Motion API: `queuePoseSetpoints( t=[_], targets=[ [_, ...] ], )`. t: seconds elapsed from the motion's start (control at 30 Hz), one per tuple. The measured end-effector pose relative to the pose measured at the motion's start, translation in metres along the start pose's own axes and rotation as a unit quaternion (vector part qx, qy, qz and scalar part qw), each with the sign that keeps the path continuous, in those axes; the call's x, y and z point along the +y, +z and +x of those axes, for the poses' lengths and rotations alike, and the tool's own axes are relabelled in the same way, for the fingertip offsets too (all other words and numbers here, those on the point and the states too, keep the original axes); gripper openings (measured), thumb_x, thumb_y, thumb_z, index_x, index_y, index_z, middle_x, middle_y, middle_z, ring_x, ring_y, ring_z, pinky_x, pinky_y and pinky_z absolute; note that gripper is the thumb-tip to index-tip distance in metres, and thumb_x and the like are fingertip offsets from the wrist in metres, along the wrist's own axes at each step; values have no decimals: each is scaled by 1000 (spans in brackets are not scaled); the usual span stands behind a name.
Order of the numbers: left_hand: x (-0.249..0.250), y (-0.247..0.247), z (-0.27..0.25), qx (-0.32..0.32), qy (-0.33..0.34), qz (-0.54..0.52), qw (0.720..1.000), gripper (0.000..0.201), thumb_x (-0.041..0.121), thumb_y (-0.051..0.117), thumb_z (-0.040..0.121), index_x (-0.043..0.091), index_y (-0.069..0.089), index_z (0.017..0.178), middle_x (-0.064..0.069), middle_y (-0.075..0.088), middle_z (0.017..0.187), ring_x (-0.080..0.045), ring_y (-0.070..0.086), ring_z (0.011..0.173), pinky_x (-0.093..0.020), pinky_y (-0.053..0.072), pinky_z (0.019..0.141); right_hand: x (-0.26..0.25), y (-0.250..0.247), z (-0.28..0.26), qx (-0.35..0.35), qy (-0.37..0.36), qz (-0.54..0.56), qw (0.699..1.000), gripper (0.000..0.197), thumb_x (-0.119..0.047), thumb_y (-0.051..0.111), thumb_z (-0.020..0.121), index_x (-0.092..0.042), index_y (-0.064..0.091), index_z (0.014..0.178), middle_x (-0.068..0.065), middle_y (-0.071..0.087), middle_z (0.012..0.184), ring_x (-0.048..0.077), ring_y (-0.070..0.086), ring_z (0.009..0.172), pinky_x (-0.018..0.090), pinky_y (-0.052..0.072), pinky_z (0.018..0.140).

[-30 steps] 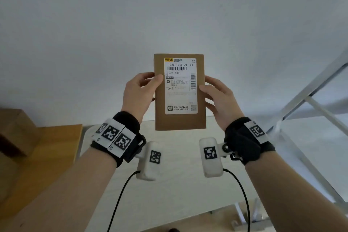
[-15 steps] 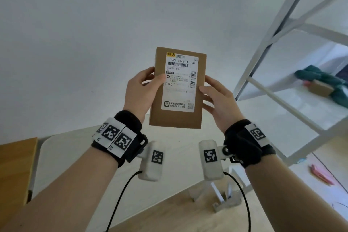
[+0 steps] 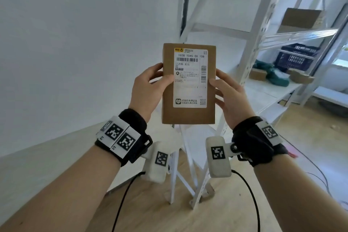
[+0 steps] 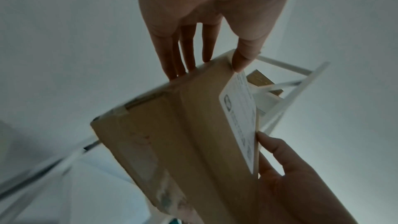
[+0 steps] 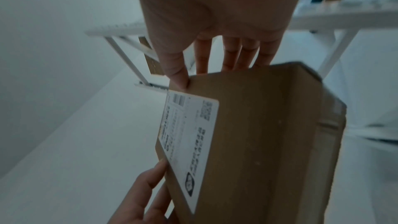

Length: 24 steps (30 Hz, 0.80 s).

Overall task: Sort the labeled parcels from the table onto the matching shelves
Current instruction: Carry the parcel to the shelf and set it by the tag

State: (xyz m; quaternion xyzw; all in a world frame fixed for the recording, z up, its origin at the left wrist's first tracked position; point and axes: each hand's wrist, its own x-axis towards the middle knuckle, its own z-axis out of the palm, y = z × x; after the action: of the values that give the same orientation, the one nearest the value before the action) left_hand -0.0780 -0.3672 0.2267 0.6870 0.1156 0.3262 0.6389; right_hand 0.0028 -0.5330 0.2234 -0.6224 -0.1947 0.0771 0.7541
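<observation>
Head view: a brown parcel (image 3: pixel 188 84) is held upright in the air, label (image 3: pixel 190 79) facing the camera, pinched at its side edges by the left hand (image 3: pixel 148 88) and right hand (image 3: pixel 230 96). A white shelf rack (image 3: pixel 263 43) is seen behind.

parcel (image 3: pixel 188 115) matt brown cardboard, smooth white paper label (image 3: pixel 190 81); shelving (image 3: pixel 263 24) white painted perforated metal; floor (image 3: pixel 244 203) wood

Count on inspection: one labelled brown parcel (image 3: pixel 188 84) at centre, held by two hands, left hand (image 3: pixel 146 88) and right hand (image 3: pixel 230 96). At 2 o'clock: one white shelving rack (image 3: pixel 252 56), one dark blue crate (image 3: pixel 295 57), one large cardboard box (image 3: pixel 301 18).
</observation>
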Motion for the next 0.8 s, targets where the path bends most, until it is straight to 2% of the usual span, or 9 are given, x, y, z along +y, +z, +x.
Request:
queuePoseSetpoints(
  t=[0.07, 0.17, 0.3, 0.43, 0.6, 0.67, 0.8],
  targets=[
    [8, 38, -12, -13, 9, -5, 1000, 47, 21, 66, 86, 21, 58, 132, 2, 69, 119, -9, 67, 105, -26, 54, 87, -11, -38, -9, 19, -14, 6, 1000, 40, -14, 55, 91, -21, 60, 129, -8, 73, 91, 4, 67, 77, 15, 51, 62],
    [19, 90, -27, -29, 17, -26, 999, 37, 18, 64, 87, 24, 50, 121, -2, 67, 120, -14, 66, 107, -20, 53, 77, -29, -90, -18, 41, -33, 11, 999, 40, -14, 55, 91, -20, 60, 130, -4, 72, 98, 7, 67, 80, 17, 52, 65],
    [36, 151, -36, -46, 34, -37, 998, 25, 13, 61, 88, 20, 51, 110, -5, 69, 117, -17, 68, 104, -24, 55, 79, -53, -149, -22, 62, -53, 12, 997, 40, -14, 55, 91, -20, 59, 131, -1, 71, 101, 8, 66, 84, 20, 52, 70],
    [48, 206, -33, -81, 63, -37, 994, 18, 10, 60, 88, 21, 53, 100, -7, 70, 116, -20, 68, 104, -25, 55, 78, -69, -196, -14, 81, -72, 16, 994, 43, -14, 55, 90, -19, 57, 133, 2, 69, 102, 8, 67, 88, 25, 51, 77],
    [55, 274, -12, -106, 90, -46, 989, 19, 10, 59, 89, 19, 53, 105, -4, 70, 116, -17, 68, 103, -16, 54, 70, -86, -254, 11, 112, -89, 10, 990, 45, -14, 57, 89, -22, 56, 133, 12, 70, 111, 16, 68, 97, 36, 53, 94],
    [56, 304, 1, -118, 101, -58, 986, 20, 9, 58, 89, 20, 53, 105, -5, 70, 117, -18, 68, 102, -17, 55, 69, -92, -276, 29, 121, -95, -5, 988, 46, -15, 57, 89, -23, 55, 134, 7, 72, 106, 18, 68, 99, 41, 50, 98],
    [57, 365, 34, -131, 119, -85, 980, 22, 10, 58, 89, 20, 54, 108, -4, 70, 118, -19, 67, 106, -21, 54, 76, -109, -326, 73, 127, -120, -35, 984, 47, -16, 58, 88, -23, 55, 134, 2, 73, 98, 23, 68, 103, 44, 50, 98]
  ],
)
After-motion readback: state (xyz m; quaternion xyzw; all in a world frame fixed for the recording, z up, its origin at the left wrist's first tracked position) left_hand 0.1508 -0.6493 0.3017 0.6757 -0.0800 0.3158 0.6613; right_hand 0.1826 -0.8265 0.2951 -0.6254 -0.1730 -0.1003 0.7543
